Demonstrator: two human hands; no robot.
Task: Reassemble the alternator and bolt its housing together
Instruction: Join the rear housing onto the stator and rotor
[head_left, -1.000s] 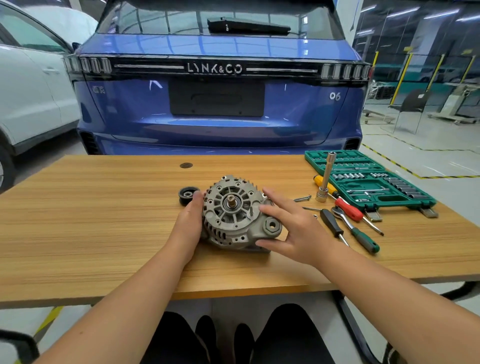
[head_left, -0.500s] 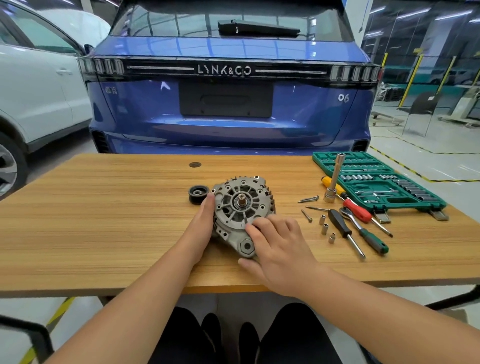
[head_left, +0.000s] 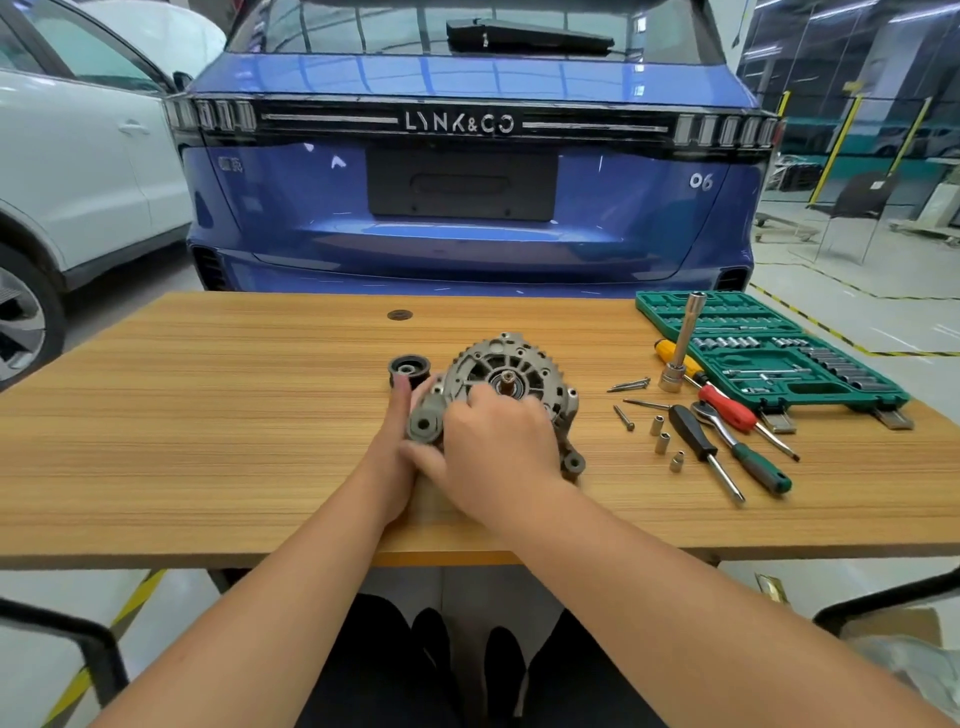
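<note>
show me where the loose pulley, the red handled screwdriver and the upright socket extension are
loose pulley (head_left: 409, 370): head view, on its dark top face beside the alternator.
red handled screwdriver (head_left: 726, 408): head view, on the middle of its red grip.
upright socket extension (head_left: 684, 338): head view, on the middle of its metal shaft.

Pulley (head_left: 409, 368) left of alternator (head_left: 511, 376)

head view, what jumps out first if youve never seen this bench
The grey alternator at the middle of the wooden table, with the left hand against its left side and the right hand laid over its front. Right of it lie loose bolts, screwdrivers and an open green socket set; a blue car fills the background.
</note>
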